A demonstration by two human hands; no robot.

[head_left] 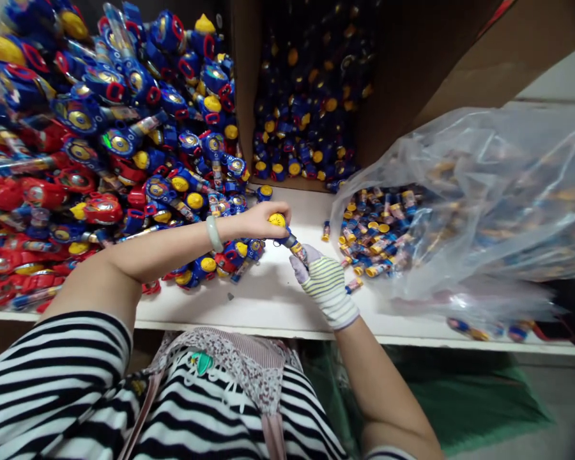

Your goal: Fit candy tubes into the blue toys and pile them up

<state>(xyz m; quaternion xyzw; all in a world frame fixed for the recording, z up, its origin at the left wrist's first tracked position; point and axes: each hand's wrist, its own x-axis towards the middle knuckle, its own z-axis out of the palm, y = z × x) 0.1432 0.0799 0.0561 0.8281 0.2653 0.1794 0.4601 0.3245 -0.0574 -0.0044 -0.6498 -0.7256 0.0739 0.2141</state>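
Note:
My left hand [261, 220], bare with a pale bangle on the wrist, is closed around a blue toy with a yellow cap [278, 223] over the white table [268, 300]. My right hand [323, 281], in a striped knit glove, pinches a small tube [299, 250] at the toy's lower end. The two hands meet at the middle of the table. Just left of them lie several blue and yellow toys [211, 259].
A big heap of blue and red toys [91, 147] fills the left. An open cardboard box [311, 96] with blue and yellow parts stands at the back. A clear plastic bag [464, 211] of small tubes spills from the right.

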